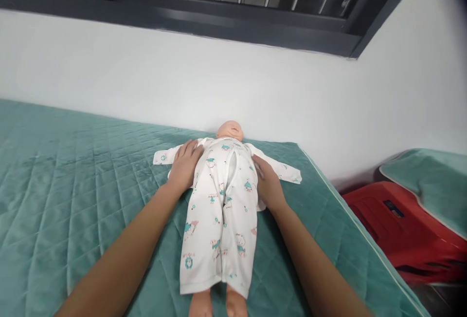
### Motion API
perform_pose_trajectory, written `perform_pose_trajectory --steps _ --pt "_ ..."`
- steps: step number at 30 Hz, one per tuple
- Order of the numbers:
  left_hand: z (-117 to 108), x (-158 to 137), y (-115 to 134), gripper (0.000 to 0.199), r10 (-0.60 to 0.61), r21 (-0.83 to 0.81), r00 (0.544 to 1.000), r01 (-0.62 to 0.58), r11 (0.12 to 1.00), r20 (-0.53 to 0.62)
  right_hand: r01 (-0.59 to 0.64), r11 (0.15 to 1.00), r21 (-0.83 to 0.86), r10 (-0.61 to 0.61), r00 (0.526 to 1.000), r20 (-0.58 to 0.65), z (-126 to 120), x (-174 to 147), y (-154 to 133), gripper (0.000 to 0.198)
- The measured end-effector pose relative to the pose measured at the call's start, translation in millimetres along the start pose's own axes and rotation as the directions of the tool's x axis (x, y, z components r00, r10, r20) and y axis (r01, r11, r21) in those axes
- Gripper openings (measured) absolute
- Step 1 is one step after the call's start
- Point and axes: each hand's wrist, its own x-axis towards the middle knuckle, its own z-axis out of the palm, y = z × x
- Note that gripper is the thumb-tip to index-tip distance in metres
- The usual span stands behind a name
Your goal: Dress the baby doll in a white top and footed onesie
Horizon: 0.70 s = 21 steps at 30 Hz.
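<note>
A baby doll (pixel 229 130) lies on its back, its head towards the wall and bare feet towards me. It wears white trousers (pixel 207 224) printed with small green and pink figures, split at the crotch and pulled high over the torso. A matching white top (pixel 286 171) spreads out under it, both sleeves stretched sideways. My left hand (pixel 185 163) rests along the doll's side at the left sleeve, fingers lying flat and slightly apart. My right hand (pixel 269 183) touches the opposite side of the trousers, fingers extended, some of them hidden behind the palm.
A green quilted cover (pixel 91 200) lies under the doll, its edge running down on the right. Beyond that edge stands a red plastic chair (pixel 401 224) with a green cloth (pixel 434 180) over it. A white wall (pixel 182 73) and a dark window frame (pixel 237 22) are behind.
</note>
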Motion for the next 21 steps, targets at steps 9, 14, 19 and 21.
perform_pose_trajectory --steps 9,14,19,21 --pt "-36 -83 32 0.033 0.328 -0.141 0.906 -0.300 0.943 0.267 0.274 0.909 -0.314 -0.194 0.946 0.261 -21 -88 -43 0.038" --pt "-46 -69 42 0.027 0.337 -0.341 0.912 -0.248 0.907 0.234 0.394 0.873 -0.288 -0.280 0.887 0.367 -21 -84 -43 0.034" --pt "-44 -58 45 0.019 0.308 -0.319 0.879 -0.193 0.928 0.363 0.414 0.873 -0.259 -0.306 0.876 0.372 -11 -69 -38 0.035" --pt "-43 -57 45 0.017 0.278 -0.355 0.891 -0.146 0.923 0.358 0.369 0.894 -0.253 -0.277 0.900 0.336 -6 -62 -39 0.037"
